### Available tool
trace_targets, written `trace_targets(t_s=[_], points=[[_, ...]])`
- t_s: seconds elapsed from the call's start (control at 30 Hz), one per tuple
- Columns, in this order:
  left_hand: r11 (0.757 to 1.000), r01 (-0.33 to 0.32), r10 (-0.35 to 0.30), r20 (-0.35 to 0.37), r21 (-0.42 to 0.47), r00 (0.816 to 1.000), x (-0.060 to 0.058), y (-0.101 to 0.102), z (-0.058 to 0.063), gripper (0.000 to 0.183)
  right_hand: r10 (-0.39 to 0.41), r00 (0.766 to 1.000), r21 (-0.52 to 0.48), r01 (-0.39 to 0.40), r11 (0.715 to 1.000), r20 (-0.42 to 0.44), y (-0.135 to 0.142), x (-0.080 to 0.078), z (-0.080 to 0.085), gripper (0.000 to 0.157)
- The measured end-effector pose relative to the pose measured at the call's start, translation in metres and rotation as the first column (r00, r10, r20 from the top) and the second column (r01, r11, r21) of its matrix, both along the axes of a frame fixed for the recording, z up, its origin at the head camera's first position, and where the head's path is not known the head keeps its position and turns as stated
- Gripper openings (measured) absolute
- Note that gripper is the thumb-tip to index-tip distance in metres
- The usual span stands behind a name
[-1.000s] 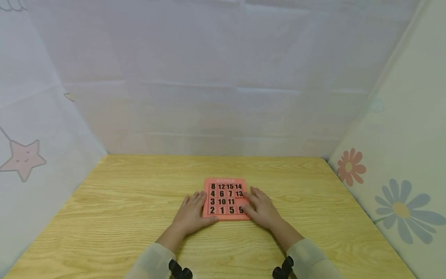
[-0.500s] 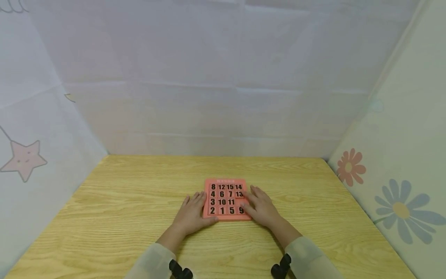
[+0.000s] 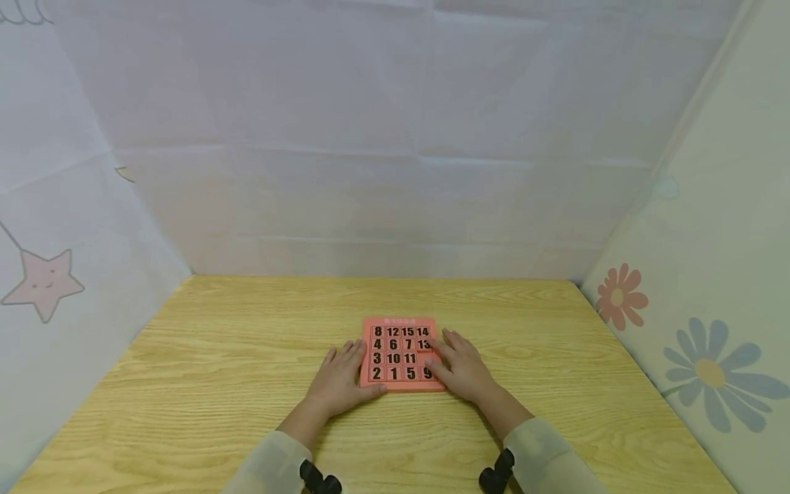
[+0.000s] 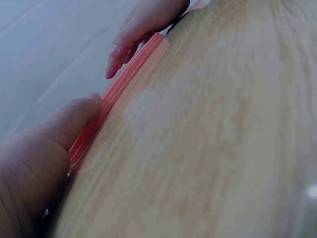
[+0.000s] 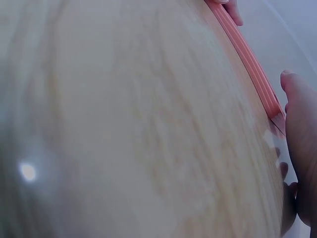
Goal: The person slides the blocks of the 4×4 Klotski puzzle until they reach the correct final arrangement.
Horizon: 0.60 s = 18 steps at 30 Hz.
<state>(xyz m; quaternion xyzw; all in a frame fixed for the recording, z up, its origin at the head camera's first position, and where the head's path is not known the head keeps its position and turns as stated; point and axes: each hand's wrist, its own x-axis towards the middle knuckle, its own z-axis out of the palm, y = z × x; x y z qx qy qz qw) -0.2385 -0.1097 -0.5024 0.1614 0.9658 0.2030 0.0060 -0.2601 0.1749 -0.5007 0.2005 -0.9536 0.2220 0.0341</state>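
A pink number sliding puzzle (image 3: 401, 351) lies flat on the wooden table, its numbered tiles facing up. The vacant slot (image 3: 426, 358) is at the right end of the third row, under the 13 tile (image 3: 423, 344) and above the 9 tile (image 3: 427, 373). My left hand (image 3: 338, 385) holds the lower left corner, fingers along the left side and thumb (image 4: 81, 111) against the front edge. My right hand (image 3: 465, 370) is at the right side with fingers extended; its index fingertip reaches the 13 tile and its thumb overlaps the 9 tile.
The wooden table (image 3: 247, 322) stretches around the puzzle. Pale cloth walls stand behind it and at both sides, with a printed star (image 3: 43, 285) on the left and flowers (image 3: 710, 372) on the right. Black wrist mounts (image 3: 319, 477) sit at both sleeves.
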Motion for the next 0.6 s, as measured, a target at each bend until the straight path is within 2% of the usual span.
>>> trace_targets(t_s=[0.6], points=[[1.000,0.001,-0.001,-0.005,0.007,1.000,0.0000,0.0002,-0.0011,0.105,-0.005,1.000,0.012,0.005,1.000,0.004,-0.0001,0.0002,-0.0006,0.058]])
